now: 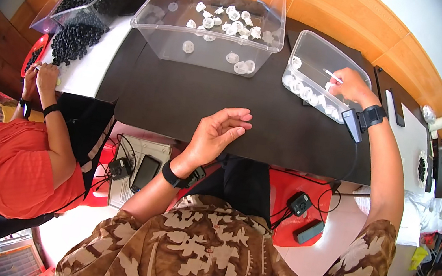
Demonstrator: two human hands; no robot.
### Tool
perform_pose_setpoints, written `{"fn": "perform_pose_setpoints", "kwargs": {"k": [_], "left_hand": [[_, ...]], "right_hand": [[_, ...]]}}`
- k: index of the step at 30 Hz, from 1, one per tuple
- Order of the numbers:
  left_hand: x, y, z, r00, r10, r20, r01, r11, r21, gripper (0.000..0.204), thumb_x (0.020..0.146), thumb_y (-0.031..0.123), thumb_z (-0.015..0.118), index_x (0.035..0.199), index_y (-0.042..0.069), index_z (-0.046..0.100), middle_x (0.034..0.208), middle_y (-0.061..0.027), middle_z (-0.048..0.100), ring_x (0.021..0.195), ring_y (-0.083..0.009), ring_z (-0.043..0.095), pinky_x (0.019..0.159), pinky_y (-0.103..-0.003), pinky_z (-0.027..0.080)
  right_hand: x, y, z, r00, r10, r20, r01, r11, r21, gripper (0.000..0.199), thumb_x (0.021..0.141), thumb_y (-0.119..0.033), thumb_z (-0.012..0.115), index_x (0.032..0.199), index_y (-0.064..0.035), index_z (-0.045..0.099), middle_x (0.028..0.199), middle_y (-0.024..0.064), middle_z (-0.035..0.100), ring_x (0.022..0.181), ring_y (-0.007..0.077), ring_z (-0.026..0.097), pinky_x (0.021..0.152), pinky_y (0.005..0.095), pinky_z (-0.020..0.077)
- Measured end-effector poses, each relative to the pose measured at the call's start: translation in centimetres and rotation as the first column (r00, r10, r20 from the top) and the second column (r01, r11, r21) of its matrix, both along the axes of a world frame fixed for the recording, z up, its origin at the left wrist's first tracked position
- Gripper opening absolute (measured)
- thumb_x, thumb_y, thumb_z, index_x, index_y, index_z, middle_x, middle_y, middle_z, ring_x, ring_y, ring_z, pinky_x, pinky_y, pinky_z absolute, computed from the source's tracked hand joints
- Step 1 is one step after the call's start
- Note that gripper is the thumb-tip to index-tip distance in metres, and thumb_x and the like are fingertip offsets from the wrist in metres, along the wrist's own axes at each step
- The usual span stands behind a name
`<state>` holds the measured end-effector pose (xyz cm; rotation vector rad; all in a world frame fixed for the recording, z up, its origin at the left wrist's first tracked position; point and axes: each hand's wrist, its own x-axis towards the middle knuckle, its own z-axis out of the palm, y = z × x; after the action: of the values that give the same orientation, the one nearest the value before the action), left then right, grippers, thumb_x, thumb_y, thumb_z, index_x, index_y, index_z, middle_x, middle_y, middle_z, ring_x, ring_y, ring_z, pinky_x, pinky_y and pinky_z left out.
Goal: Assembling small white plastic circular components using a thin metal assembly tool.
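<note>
My right hand (354,88) pinches a thin white stick (333,75) over the small clear plastic tub (310,48) of white caps at two o'clock. My left hand (217,133) hovers empty, fingers loosely apart, over the matte black desk (181,98).

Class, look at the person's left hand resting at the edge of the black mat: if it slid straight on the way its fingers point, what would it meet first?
Probably bare black mat first; the left hand points up and right, roughly toward the small clear tub of white parts. Depth is unclear.
</note>
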<state>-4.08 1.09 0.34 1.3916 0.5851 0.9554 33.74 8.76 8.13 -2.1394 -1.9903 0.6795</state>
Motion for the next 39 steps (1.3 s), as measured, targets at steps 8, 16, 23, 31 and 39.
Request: {"fn": "perform_pose_setpoints", "kwargs": {"k": [8, 16, 23, 31, 39], "left_hand": [[-0.5, 0.3, 0.6, 1.000, -0.008, 0.014, 0.008, 1.000, -0.010, 0.038, 0.092, 0.000, 0.057, 0.129, 0.001, 0.049, 0.121, -0.0119, 0.058, 0.108, -0.0202, 0.060, 0.094, -0.031, 0.048], [2.4, -0.4, 3.0, 0.967, -0.103, 0.232, 0.143, 0.976, -0.164, 0.046, 0.092, 0.013, 0.063, 0.133, 0.004, 0.046, 0.124, -0.0103, 0.056, 0.109, -0.0206, 0.059, 0.093, -0.033, 0.049], [3.0, -0.3, 1.5, 0.937, -0.080, 0.340, 0.167, 0.958, -0.235, 0.040, 0.087, 0.008, 0.067, 0.124, 0.004, 0.052, 0.114, -0.0067, 0.061, 0.105, -0.0155, 0.060, 0.091, -0.028, 0.050], [2.6, -0.2, 0.9, 0.937, -0.016, 0.350, 0.081, 0.982, -0.172, 0.035, 0.083, -0.002, 0.069, 0.115, 0.003, 0.057, 0.107, -0.0051, 0.064, 0.099, -0.0117, 0.061, 0.092, -0.028, 0.050], [2.4, 0.2, 1.1, 0.962, -0.036, 0.272, 0.066, 0.993, -0.102, 0.032, 0.083, -0.003, 0.068, 0.113, 0.002, 0.058, 0.103, -0.0045, 0.064, 0.096, -0.0108, 0.062, 0.086, -0.026, 0.053]], "right_hand": [[-3.5, -5.4, 4.8, 0.901, 0.024, -0.432, 0.150, 0.919, 0.365, 0.016, 0.079, -0.011, 0.072, 0.092, -0.0021, 0.067, 0.073, -0.0011, 0.062, 0.059, 0.0033, 0.049, 0.049, 0.0205, 0.0378], [-15.2, -11.0, 1.6, 0.864, 0.233, -0.447, 0.135, 0.747, 0.651, 0.012, 0.075, 0.006, 0.069, 0.085, 0.0019, 0.066, 0.079, 0.0004, 0.056, 0.065, 0.0035, 0.049, 0.055, 0.0211, 0.0387], [-18.8, -12.0, -2.3, 0.950, 0.258, -0.173, 0.013, 0.523, 0.852, 0.024, 0.069, 0.010, 0.067, 0.089, -0.0026, 0.067, 0.080, 0.0064, 0.056, 0.064, 0.0192, 0.057, 0.056, 0.0304, 0.0461], [-19.3, -12.7, -3.4, 0.827, 0.294, -0.479, 0.144, 0.713, 0.686, 0.026, 0.076, 0.012, 0.061, 0.097, -0.0011, 0.068, 0.081, 0.0027, 0.058, 0.062, 0.0080, 0.050, 0.054, 0.0243, 0.0406], [-19.2, -13.3, -4.2, 0.623, 0.206, -0.754, 0.299, 0.829, 0.473, 0.019, 0.084, 0.002, 0.063, 0.102, -0.0014, 0.070, 0.075, -0.0037, 0.057, 0.054, 0.0016, 0.042, 0.049, 0.0194, 0.0341]]}}
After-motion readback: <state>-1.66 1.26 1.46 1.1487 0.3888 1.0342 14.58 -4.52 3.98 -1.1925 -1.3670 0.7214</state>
